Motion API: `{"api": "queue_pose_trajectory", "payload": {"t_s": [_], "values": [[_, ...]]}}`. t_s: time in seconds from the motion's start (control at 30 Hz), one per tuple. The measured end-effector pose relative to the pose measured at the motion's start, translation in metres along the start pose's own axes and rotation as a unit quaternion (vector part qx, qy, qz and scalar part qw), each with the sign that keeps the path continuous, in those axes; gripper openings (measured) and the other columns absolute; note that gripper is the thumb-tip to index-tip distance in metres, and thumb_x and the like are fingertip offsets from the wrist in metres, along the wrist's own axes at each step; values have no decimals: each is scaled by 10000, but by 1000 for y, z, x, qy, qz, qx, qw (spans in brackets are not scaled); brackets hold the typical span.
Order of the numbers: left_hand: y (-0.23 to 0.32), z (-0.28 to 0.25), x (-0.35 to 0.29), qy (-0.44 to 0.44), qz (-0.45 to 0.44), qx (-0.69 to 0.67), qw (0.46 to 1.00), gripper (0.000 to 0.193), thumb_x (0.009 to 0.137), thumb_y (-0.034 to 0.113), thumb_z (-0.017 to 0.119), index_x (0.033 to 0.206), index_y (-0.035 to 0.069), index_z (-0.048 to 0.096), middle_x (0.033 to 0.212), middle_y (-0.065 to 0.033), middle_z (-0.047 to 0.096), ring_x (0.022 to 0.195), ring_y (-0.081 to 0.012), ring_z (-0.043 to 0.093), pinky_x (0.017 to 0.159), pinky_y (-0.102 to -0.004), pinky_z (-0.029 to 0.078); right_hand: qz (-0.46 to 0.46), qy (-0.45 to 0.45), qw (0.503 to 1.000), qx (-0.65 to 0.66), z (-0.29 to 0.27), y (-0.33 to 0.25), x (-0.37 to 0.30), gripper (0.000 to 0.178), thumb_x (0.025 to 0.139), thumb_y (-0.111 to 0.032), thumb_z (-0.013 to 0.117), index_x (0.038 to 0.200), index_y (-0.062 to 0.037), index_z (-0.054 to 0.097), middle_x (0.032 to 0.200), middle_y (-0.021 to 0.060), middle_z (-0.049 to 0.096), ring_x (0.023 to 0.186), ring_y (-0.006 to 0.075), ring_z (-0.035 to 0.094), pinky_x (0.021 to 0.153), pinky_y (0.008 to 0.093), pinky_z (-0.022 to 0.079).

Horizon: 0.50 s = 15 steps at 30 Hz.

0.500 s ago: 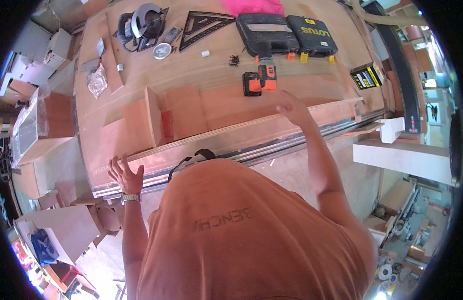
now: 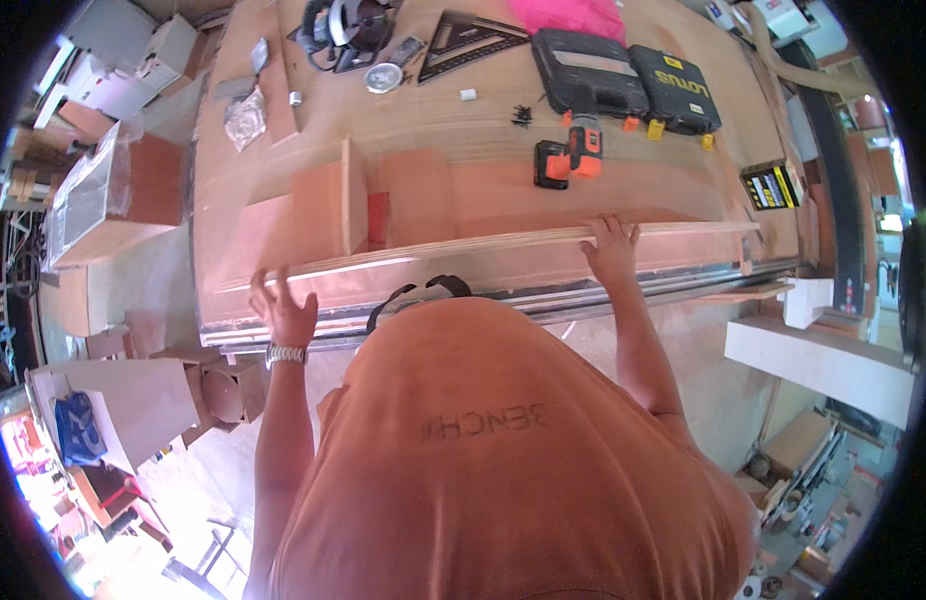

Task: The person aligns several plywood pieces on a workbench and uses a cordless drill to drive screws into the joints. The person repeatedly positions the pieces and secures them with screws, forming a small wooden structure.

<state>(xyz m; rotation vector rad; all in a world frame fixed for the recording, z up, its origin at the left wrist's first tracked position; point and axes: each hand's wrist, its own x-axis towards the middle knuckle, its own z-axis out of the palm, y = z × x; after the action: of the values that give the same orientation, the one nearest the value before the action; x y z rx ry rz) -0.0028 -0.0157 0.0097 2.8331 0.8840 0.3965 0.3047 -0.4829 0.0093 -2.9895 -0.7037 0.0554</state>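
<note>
A long plywood board [image 2: 483,243] stands on edge along the near side of the worktable. My right hand [image 2: 613,252] is closed over its top edge, right of the middle, fingers on the far side and thumb nearer me. At the board's left end my left hand [image 2: 288,315] has its fingers and thumb spread, the fingertips at the edge. Behind the board, a short upright wood panel [image 2: 354,200] rises beside flat wood pieces and a small red patch [image 2: 380,215]. An orange-and-black cordless drill [image 2: 583,150] lies beyond my right hand.
Two black tool cases [image 2: 593,75] lie at the far right, near a pink bag [image 2: 573,15]. A black triangular square [image 2: 473,42], a circular saw [image 2: 351,25] and loose screws [image 2: 522,116] lie further back. A yellow-and-black box [image 2: 771,186] sits near the right edge.
My right hand has come down from above the table onto the board's top edge. My left hand has shifted slightly at the left end. The view has also moved.
</note>
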Motion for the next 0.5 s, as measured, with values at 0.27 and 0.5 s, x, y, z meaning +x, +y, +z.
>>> {"api": "queue_pose_trajectory", "payload": {"t_s": [0.27, 0.5], "values": [[43, 35, 120, -82, -115, -217, 966, 653, 851, 416, 654, 1369, 67, 461, 1388, -196, 471, 1231, -395, 511, 1030, -463, 424, -10, -23, 999, -24, -5, -2, 9, 401, 763, -300, 753, 1118, -164, 625, 1167, 51, 619, 1210, 319, 506, 1098, 635, 222], [103, 61, 181, -293, -246, -121, 916, 1016, 841, 554, 595, 1538, 47, 56, 1422, -315, 419, 1309, -441, 452, 1071, -474, 393, 38, -27, 998, -36, -11, -16, 12, 386, 756, -286, 762, 1117, -191, 663, 1149, 42, 631, 1204, 299, 518, 1084, 638, 242]]}}
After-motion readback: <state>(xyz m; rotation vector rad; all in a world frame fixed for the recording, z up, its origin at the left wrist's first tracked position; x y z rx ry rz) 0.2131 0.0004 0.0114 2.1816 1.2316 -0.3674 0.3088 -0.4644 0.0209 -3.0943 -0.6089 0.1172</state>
